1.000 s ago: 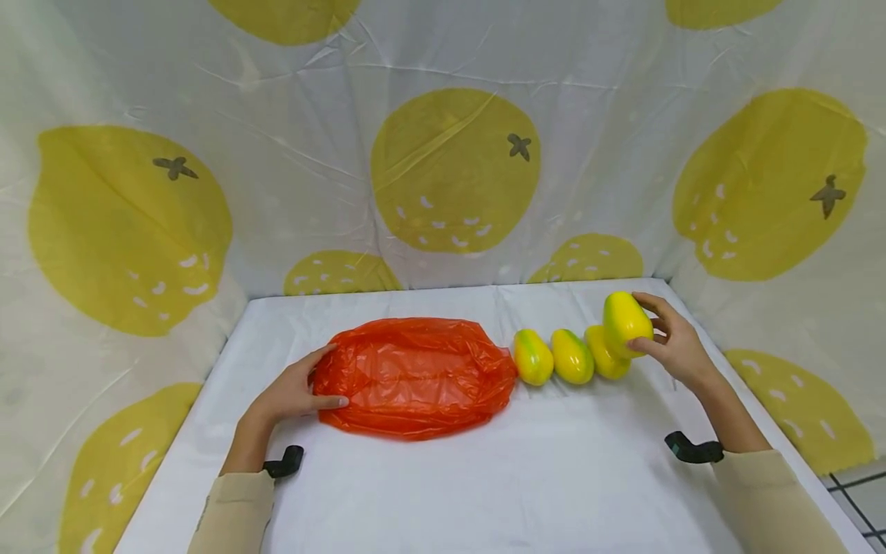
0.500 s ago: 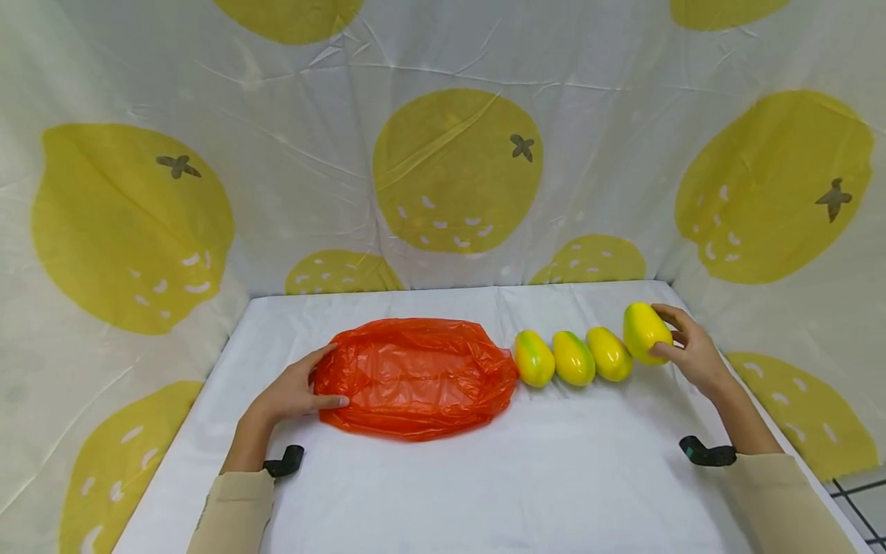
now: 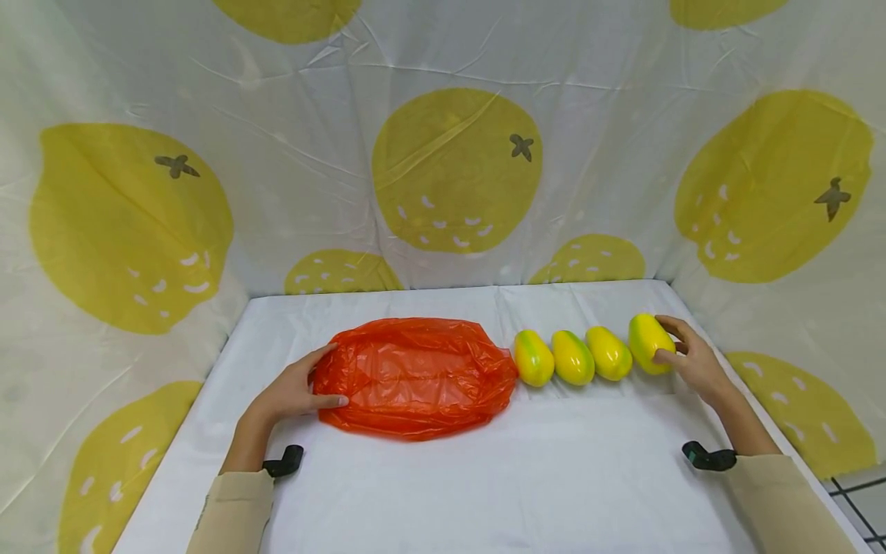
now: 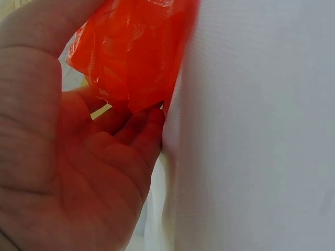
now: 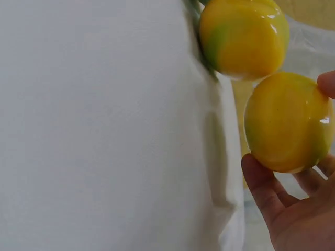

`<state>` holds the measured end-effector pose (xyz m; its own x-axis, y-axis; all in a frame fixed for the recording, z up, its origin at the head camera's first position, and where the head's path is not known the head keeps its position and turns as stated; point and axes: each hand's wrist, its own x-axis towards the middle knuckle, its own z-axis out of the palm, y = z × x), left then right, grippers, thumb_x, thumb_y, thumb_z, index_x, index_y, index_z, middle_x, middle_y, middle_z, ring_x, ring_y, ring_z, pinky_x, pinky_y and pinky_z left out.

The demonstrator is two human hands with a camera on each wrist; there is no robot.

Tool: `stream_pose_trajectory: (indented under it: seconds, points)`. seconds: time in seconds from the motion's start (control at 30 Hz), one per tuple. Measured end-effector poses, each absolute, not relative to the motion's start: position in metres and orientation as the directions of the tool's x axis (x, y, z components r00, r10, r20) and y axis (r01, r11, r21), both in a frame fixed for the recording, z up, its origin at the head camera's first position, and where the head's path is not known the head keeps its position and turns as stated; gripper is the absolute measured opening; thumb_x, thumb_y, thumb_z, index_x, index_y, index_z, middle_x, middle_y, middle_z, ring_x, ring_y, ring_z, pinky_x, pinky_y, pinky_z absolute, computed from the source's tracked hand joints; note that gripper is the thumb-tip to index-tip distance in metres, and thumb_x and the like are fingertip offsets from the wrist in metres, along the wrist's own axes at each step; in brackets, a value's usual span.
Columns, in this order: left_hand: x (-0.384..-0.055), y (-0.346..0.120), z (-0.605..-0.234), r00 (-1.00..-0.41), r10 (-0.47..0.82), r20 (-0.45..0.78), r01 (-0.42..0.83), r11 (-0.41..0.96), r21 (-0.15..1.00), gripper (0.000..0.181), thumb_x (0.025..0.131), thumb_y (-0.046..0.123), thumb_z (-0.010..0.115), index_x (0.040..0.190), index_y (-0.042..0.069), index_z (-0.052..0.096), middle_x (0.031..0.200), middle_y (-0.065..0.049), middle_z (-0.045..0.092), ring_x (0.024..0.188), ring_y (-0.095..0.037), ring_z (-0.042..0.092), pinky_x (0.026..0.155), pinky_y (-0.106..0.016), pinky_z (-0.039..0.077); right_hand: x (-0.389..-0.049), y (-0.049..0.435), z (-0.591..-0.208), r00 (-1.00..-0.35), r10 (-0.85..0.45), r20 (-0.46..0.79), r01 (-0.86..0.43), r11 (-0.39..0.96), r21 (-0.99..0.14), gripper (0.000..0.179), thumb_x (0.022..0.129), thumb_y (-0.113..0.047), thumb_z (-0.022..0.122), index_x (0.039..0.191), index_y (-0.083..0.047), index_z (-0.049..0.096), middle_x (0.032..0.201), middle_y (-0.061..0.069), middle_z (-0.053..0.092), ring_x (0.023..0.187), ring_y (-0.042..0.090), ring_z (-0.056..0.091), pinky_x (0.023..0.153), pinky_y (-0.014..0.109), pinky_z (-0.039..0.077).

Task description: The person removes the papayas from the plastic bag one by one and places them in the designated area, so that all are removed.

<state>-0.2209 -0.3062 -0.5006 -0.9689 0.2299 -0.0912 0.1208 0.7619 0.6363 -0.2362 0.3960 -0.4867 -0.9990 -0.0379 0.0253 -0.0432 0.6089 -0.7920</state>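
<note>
A shiny yellow-green mango (image 3: 648, 344) is between the thumb and fingers of my right hand (image 3: 697, 365), low at the right end of a row. Three similar mangoes, the left one (image 3: 534, 358), the middle one (image 3: 573, 358) and the right one (image 3: 608, 354), lie side by side to its left. In the right wrist view the gripped mango (image 5: 288, 123) sits close to its neighbour (image 5: 243, 36). My left hand (image 3: 287, 391) holds the left end of a crumpled red plastic bag (image 3: 418, 377), thumb in front. Its fingers (image 4: 144, 125) curl at the bag's edge in the left wrist view.
A white cloth (image 3: 471, 492) covers the table. Behind and at both sides hangs a lemon-print curtain (image 3: 443, 61). The bag's right end reaches the leftmost mango. Tiled floor (image 3: 861, 500) shows at the lower right.
My right hand has carried its mango to the right, off from in front of the third mango, and lowered it toward the cloth. The left hand and the bag stay in place.
</note>
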Motion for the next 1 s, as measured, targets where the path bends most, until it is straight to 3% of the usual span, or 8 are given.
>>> stream_pose_trajectory:
  seconds: [0.07,0.27,0.73,1.0]
  points:
    - [-0.221,-0.306,-0.500,-0.969,0.231,-0.088,0.124,0.762,0.636,0.112,0.074,0.053,0.087,0.163,0.018,0.029,0.163,-0.021,0.037,0.146,-0.046,0.037,0.111,-0.072,0.039,-0.236,0.396,-0.489,-0.999,-0.038,0.012,-0.032,0.604,-0.796,0.077,0.098,-0.016,0.058,0.163,-0.003,0.018,0.165,0.033,0.020,0.138,0.057,0.031,0.109,0.077,0.033]
    - [-0.219,-0.306,-0.500,-0.969,0.231,-0.091,0.122,0.762,0.636,0.111,0.075,0.052,0.087,0.163,0.017,0.029,0.163,-0.021,0.037,0.146,-0.046,0.037,0.111,-0.072,0.039,-0.235,0.396,-0.496,-0.999,-0.046,-0.003,-0.026,0.604,-0.797,0.077,0.097,-0.017,0.058,0.162,-0.002,0.020,0.164,0.035,0.020,0.140,0.057,0.028,0.111,0.077,0.029]
    - [-0.220,-0.306,-0.498,-0.969,0.228,-0.100,0.111,0.756,0.646,0.113,0.074,0.052,0.088,0.163,0.017,0.028,0.163,-0.020,0.036,0.147,-0.046,0.037,0.111,-0.071,0.041,-0.233,0.396,-0.500,-0.995,-0.073,-0.062,0.000,0.650,-0.760,0.076,0.098,-0.020,0.057,0.162,-0.004,0.020,0.162,0.034,0.023,0.124,0.052,0.046,0.099,0.057,0.046]
    - [-0.219,-0.306,-0.499,-0.968,0.228,-0.102,0.110,0.758,0.642,0.113,0.075,0.053,0.087,0.163,0.016,0.027,0.164,-0.021,0.035,0.147,-0.047,0.036,0.111,-0.072,0.039,-0.232,0.397,-0.504,-0.993,-0.094,-0.068,-0.006,0.626,-0.780,0.077,0.102,-0.028,0.057,0.163,-0.006,0.017,0.162,0.035,0.020,0.133,0.056,0.034,0.107,0.074,0.035]
